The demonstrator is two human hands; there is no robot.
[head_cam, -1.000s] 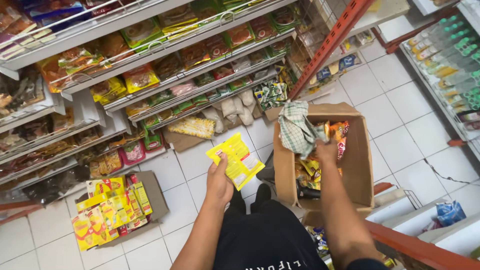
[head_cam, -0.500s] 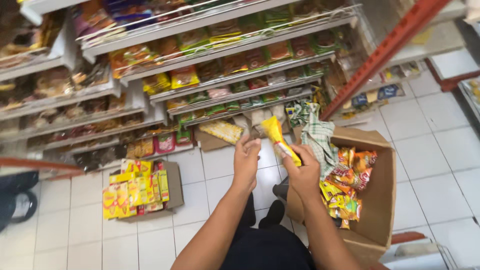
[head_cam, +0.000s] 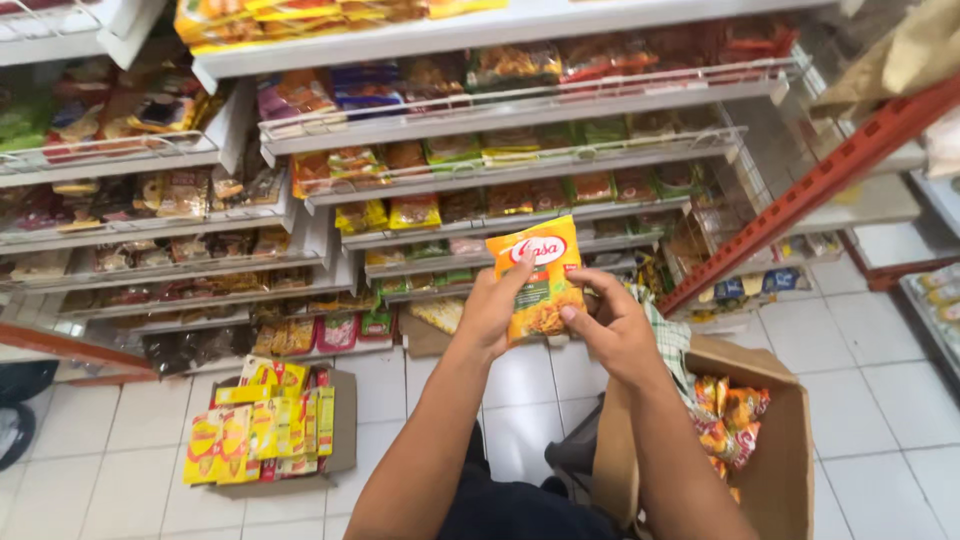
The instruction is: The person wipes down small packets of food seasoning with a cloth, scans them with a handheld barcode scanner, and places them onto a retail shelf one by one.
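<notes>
Both hands, left hand (head_cam: 493, 312) and right hand (head_cam: 612, 330), grasp one orange packet (head_cam: 538, 275).

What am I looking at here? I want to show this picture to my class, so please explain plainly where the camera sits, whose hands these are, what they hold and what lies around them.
There is no machine: the camera is worn on a person's head and looks down along their own bare arms. This is the single view. The left hand and the right hand together hold up one orange and yellow snack packet, pinching it from both sides. Behind it stand shop shelves filled with rows of packets. On the white tiled floor, at the person's right, sits an open cardboard box with more orange packets inside and a checked cloth hanging at its rim. At the left lies a flat cardboard tray of yellow packets.
</notes>
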